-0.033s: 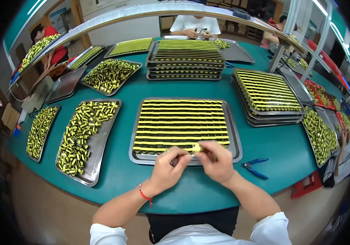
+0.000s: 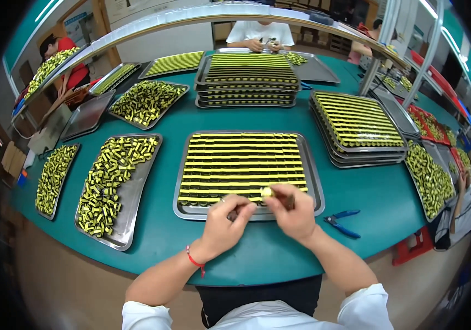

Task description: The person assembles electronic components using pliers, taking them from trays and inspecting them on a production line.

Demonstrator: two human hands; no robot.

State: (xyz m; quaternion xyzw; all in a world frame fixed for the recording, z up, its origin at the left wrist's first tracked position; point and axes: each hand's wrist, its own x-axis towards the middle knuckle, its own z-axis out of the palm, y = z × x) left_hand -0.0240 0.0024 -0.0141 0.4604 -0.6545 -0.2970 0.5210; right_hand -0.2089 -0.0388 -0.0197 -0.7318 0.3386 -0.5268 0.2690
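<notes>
A metal tray lies in front of me, lined with neat rows of small yellow-and-black block-shaped parts. Above its near edge, a single yellow-and-black part shows at the fingertips of my right hand, which pinches it. My left hand is closed beside it, thumb against the fingers, just over the tray's near rim. Whatever may be between those left fingers is too small or hidden to make out. The two hands are close together but apart.
Blue-handled cutters lie right of the tray. A tray of loose parts stands at the left. Stacked filled trays stand at the back and right. A shelf crosses overhead. A person in white works opposite.
The hands have drawn slightly apart, and the part in my right fingers shows more plainly. The whole view has shifted a little; the trays and cutters lie as before.
</notes>
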